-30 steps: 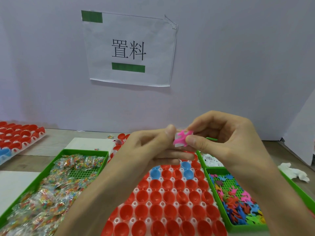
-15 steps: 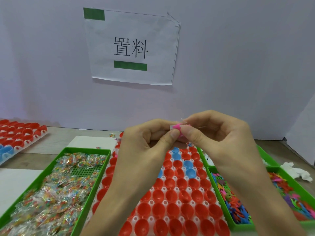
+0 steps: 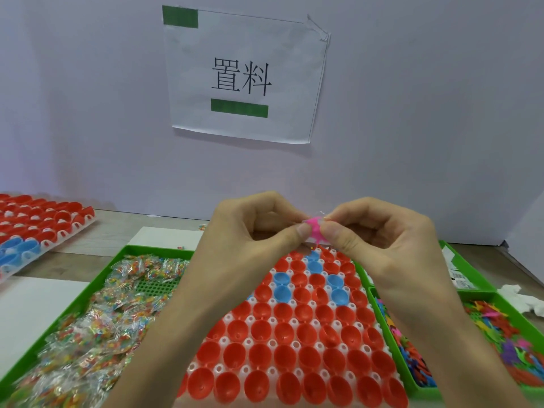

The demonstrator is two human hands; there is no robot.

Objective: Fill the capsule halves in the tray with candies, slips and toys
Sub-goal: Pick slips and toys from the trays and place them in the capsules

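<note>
Far left, green candy bin (image 3: 153,249) heaped with packets (image 3: 97,325). Over capsule tray (image 3: 228,318), my left hand (image 3: 259,231) and right hand (image 3: 382,240) both pinch pink toy (image 3: 314,231). I judge it light, soft and slippery: grip its body. Toy bin (image 3: 384,325) at right. My forearms hide some cups.

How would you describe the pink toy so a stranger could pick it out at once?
Below the paper sign on the wall, two hands meet above the white tray of red and blue capsule halves. The pink toy is pinched between the left hand and right hand. Unlike the toys heaped in the green bin, it alone is held up.
</note>
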